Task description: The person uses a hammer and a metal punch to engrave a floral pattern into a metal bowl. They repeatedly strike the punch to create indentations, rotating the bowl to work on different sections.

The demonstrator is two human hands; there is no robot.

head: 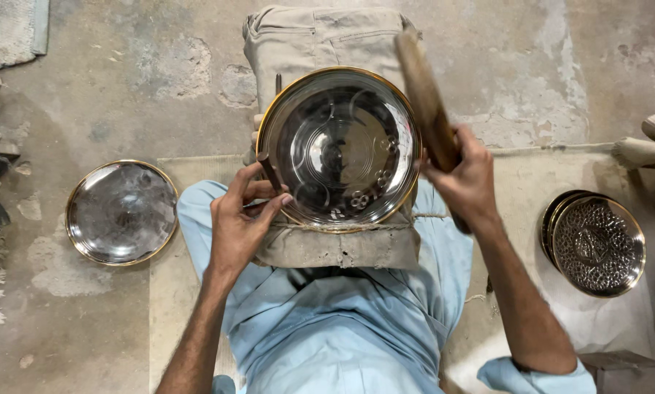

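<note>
Left hand (243,219) pinches a thin dark metal punch (270,171) against the gold-rimmed shiny round steel plate (340,148); right hand (464,175) clamps a blurred brown wooden mallet (424,98). A plain steel plate (121,211) lies left on the floor, patterned embossed plates (597,244) right.

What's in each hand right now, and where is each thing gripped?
The right hand grips a long wooden mallet near its lower end. The left hand pinches a thin dark metal punch by its shaft, at the round gold-rimmed steel plate.
</note>
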